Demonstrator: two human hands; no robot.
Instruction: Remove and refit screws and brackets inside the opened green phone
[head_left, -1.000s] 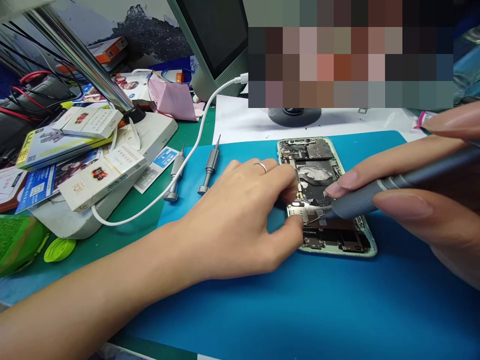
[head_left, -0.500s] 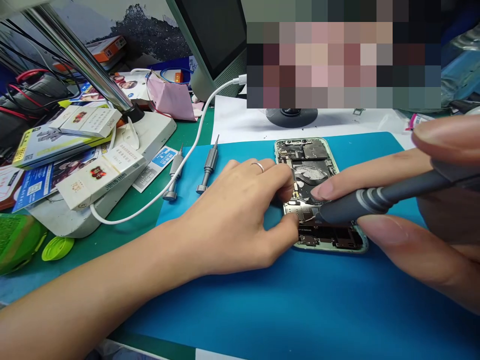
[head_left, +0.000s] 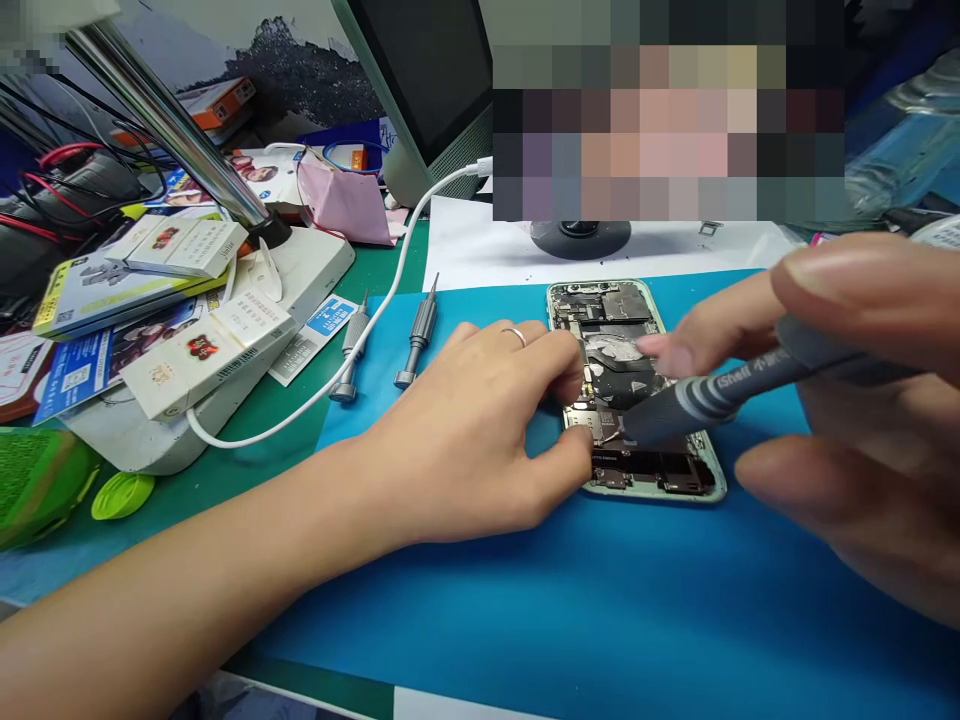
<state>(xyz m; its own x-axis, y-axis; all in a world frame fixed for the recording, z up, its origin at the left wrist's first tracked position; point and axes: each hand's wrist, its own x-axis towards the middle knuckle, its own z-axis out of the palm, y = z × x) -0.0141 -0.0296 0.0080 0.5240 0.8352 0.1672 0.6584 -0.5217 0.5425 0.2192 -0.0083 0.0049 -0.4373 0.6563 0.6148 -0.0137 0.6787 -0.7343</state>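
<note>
An opened phone [head_left: 611, 385] with a pale green frame lies on a blue mat [head_left: 525, 620], its inner parts exposed. My left hand [head_left: 495, 430], a ring on one finger, is closed on the phone's left edge with curled fingers and thumb. In my right hand [head_left: 877, 490] is a dark grey screwdriver [head_left: 697, 400], held slantwise. Its thin tip meets the lower part of the phone near my left thumb; a screw there is too small to make out. The forefinger stretches over the phone's right edge, and the lower finger is apart from the handle.
Two small screwdrivers [head_left: 417, 335] stand on the mat's left part. A white cable [head_left: 300, 408] curves past them. A white base with a metal pole [head_left: 172, 130] carries several boxes [head_left: 214, 350]. Behind the mat are a monitor [head_left: 427, 80] and white paper [head_left: 480, 245].
My right forefinger has drawn back from over the phone, and the lower finger has loosened from the screwdriver. Lettering on the handle now shows. My left hand holds nearly the same pose.
</note>
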